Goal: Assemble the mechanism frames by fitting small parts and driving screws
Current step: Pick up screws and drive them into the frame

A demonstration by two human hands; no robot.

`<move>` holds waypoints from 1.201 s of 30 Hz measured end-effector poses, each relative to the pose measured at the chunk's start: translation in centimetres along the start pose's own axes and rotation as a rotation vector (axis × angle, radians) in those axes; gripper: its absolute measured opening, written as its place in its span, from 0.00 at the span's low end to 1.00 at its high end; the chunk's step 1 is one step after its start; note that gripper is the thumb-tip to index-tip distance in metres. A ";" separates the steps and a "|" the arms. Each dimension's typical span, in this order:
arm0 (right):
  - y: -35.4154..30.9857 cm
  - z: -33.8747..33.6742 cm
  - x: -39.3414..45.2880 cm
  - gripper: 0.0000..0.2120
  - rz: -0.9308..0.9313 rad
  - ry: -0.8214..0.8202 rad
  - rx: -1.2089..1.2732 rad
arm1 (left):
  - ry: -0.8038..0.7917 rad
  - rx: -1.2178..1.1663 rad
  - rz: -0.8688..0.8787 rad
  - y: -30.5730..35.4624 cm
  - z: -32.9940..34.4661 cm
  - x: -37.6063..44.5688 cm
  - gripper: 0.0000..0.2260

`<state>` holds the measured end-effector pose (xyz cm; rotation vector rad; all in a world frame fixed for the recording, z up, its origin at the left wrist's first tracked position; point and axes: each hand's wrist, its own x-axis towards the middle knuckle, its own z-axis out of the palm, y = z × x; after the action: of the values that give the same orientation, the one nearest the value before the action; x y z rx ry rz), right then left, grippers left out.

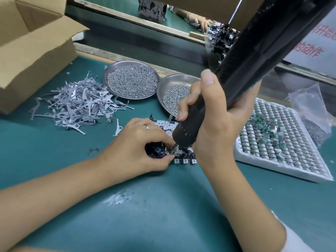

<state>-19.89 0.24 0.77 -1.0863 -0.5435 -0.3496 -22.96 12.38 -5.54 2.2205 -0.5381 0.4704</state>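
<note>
1. Two hands on one tiny spot, so it's pretty cramped. The right hand [214, 113] is wrapped around the black electric screwdriver [234, 75], thumb up along the barrel. The left hand [140, 142] pinches down on the mechanism frame [183, 157] right beside the bit.
2. The frame sits flat on the green mat [163, 206], between the pile of metal levers [80, 102] and the white foam tray [283, 142], just in front of the two steel dishes of screws [131, 79].
3. What I'd worry about: the bit slipping off the screw head and jabbing those left fingertips, since they're basically touching the tip. The tool's tilt could also drive the screw crooked.
4. The screwdriver's long axis runs from upper right, away from the person, down to lower left, tip pointing down into the frame's near edge. How the frame itself lies lengthwise, I can't really tell; the hands cover most of it.
</note>
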 end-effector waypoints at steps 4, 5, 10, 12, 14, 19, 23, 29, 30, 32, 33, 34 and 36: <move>0.0 -0.1 0.0 0.11 0.005 0.012 -0.010 | -0.003 0.008 0.001 0.0 0.0 0.0 0.07; 0.1 -0.1 0.0 0.11 0.008 0.012 -0.012 | -0.003 0.009 0.003 0.0 0.0 0.0 0.07; 0.0 0.0 0.0 0.11 0.010 0.003 -0.006 | 0.006 0.005 0.019 -0.1 0.1 0.0 0.06; 0.1 0.1 0.0 0.12 0.013 0.000 -0.002 | 0.003 -0.002 0.020 -0.1 0.0 0.0 0.07; 0.1 0.1 -0.1 0.13 0.012 0.000 0.002 | 0.004 -0.008 0.020 -0.1 0.0 0.0 0.07; 0.1 0.2 -0.2 0.12 -0.013 -0.011 -0.003 | -0.002 -0.025 -0.002 0.0 0.0 0.0 0.07; 0.2 0.2 -0.2 0.12 -0.006 -0.002 -0.006 | -0.010 -0.042 -0.004 0.0 0.0 0.0 0.06; 0.2 0.2 -0.2 0.13 -0.017 -0.019 -0.027 | 0.002 -0.032 -0.008 0.0 0.0 0.0 0.06; 0.2 0.2 -0.2 0.14 -0.024 -0.024 -0.035 | 0.000 -0.031 -0.009 0.0 0.0 0.0 0.06; 0.2 0.2 -0.3 0.14 -0.039 -0.033 -0.043 | -0.002 -0.032 -0.013 0.0 0.0 0.0 0.06; 0.2 0.2 -0.3 0.15 -0.044 -0.036 -0.047 | -0.002 -0.031 -0.015 0.0 0.0 0.0 0.06; 0.3 0.2 -0.3 0.15 -0.045 -0.036 -0.050 | -0.003 -0.030 -0.017 0.0 0.0 0.0 0.06; 0.2 0.2 -0.4 0.15 -0.038 -0.033 -0.049 | -0.003 -0.027 -0.017 0.0 0.0 0.0 0.06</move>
<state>-20.12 0.53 0.45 -1.1318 -0.5880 -0.3802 -23.00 12.37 -5.56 2.1984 -0.5234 0.4485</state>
